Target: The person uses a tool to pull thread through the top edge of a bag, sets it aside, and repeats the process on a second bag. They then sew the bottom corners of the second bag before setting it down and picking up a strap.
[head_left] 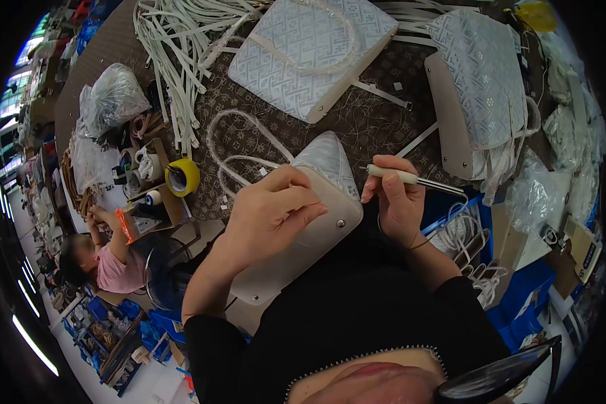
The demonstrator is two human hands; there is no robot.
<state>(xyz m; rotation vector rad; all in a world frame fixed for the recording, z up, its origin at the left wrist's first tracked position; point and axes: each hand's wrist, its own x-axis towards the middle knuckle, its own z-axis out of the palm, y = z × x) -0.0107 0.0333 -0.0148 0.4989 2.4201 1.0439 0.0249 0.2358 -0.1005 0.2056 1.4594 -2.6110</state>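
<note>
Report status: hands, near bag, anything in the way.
Right hand holding pale-handled tool. Left hand over bag, hold unclear. Metal studs showing. Strap bundle beyond, not blocking.

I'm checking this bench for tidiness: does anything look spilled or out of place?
Yes: loose threads lie scattered over the brown tablecloth beside the upper middle bag, with small white scraps nearby, like uncleared litter. No obvious damage shows on the nearest bag.

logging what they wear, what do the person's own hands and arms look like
The left hand and right hand are gloveless; forearms are bare below black sleeves. What looks like a thin band circles the right wrist.
</note>
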